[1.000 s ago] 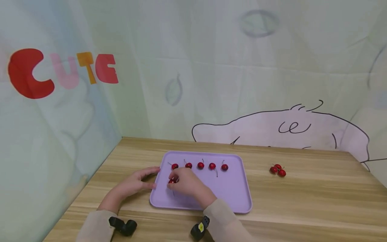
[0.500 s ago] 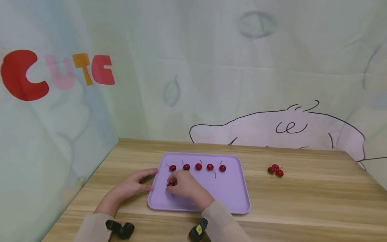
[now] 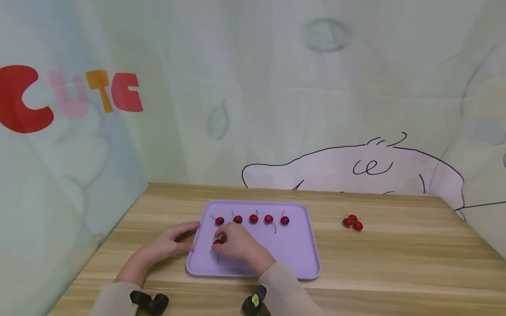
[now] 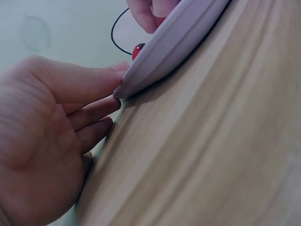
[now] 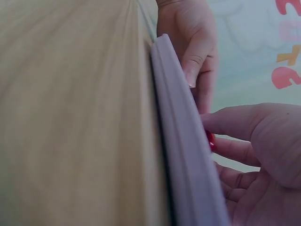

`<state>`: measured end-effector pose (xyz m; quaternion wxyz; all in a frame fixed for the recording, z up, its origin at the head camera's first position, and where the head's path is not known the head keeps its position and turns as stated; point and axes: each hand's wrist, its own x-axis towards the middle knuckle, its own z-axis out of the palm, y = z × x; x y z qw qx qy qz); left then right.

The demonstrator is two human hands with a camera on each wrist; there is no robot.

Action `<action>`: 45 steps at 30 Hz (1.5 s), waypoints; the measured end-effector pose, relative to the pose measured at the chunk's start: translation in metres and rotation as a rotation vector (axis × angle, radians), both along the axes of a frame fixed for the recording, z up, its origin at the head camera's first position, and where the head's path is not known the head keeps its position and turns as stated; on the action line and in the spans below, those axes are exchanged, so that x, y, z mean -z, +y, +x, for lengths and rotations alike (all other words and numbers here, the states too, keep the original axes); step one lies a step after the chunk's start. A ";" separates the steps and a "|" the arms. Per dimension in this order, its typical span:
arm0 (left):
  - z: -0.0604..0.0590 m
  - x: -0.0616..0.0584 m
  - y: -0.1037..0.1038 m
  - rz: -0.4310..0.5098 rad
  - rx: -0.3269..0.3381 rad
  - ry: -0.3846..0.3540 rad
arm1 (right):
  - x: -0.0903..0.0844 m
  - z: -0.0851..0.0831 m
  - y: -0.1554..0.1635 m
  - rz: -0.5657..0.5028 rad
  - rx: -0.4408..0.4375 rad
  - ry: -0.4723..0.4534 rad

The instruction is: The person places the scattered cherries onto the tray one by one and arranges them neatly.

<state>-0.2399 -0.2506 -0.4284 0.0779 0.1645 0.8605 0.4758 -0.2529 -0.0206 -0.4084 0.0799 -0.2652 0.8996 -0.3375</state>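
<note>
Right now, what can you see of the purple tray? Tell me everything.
The purple tray is shallow and rectangular, with rounded corners and a raised rim; it looks like plastic. It lies flat on the wood-grain table. Five red cherries lie in a row along its far side. The left hand touches its left edge; the right hand pinches another cherry over its left part; whether that cherry touches it is unclear.

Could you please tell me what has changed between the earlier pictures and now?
Only the head view has shifted, so everything sits slightly further left in it. Nothing was gripped or released. The right hand still pinches a cherry on the purple tray, the left hand still touches its left edge, and the other eight cherries lie unmoved.
</note>
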 end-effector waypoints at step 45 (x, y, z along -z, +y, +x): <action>0.005 -0.010 -0.004 -0.045 -0.061 -0.078 | -0.052 -0.028 0.297 0.071 0.528 0.115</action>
